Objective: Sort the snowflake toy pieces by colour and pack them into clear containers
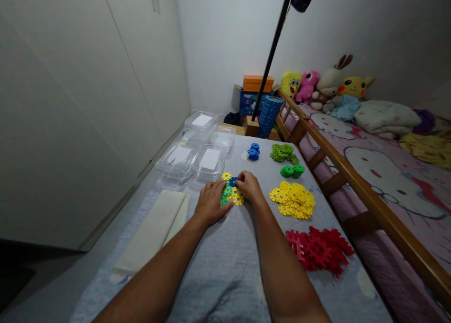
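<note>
In the head view, a small cluster of joined snowflake discs (237,198), yellow, green and blue, lies on the cloth-covered table. My left hand (211,201) grips its left side, with bent fingers at the upper edge and the thumb along the lower edge. From the right, my right hand (250,186) pinches a dark blue snowflake disc (233,182) at the top of the cluster. The fingers hide part of the discs, and whether the blue one is slotted in I cannot tell.
To the right lie piles of red square pieces (319,250), yellow discs (294,200), green discs (292,171), light green pieces (282,152) and blue discs (253,152). Clear lidded boxes (209,161) stand back left, near a folded beige cloth (153,231). A wooden bed rail (338,161) borders the right.
</note>
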Available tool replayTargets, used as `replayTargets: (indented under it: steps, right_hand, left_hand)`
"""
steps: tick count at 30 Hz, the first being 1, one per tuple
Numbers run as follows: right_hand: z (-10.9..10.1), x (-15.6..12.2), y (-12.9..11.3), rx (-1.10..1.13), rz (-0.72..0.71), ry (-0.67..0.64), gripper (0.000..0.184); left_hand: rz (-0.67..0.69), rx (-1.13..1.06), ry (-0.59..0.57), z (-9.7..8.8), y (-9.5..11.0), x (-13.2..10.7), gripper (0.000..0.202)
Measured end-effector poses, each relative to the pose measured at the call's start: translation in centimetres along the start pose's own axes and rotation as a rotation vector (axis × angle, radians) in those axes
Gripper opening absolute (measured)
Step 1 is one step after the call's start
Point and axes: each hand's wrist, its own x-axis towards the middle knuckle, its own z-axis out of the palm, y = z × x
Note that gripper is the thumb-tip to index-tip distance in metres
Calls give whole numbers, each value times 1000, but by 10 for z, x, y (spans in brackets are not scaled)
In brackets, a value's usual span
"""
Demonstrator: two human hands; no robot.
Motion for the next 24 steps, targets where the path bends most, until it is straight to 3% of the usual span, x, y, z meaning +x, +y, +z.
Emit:
replayTargets:
  steps: [4,9,15,20,24]
  right_hand:
    - [-19,18,8,311,112,89,7]
    - [-50,64,9,590,332,316,7]
    - [-68,128,18,566,444,430,16]
    - [-62,164,38,512,473,438,16]
    - [-52,182,53,485,401,400,14]
  left_hand:
    - [-4,5,-7,-1,1,0,66]
    - [2,2,-1,-1,1,0,63]
    - [3,-4,-1,-1,1,0,61]
    - [8,-3,13,2,-1,-1,63]
    - [17,-3,12,3,-3,-1,64]
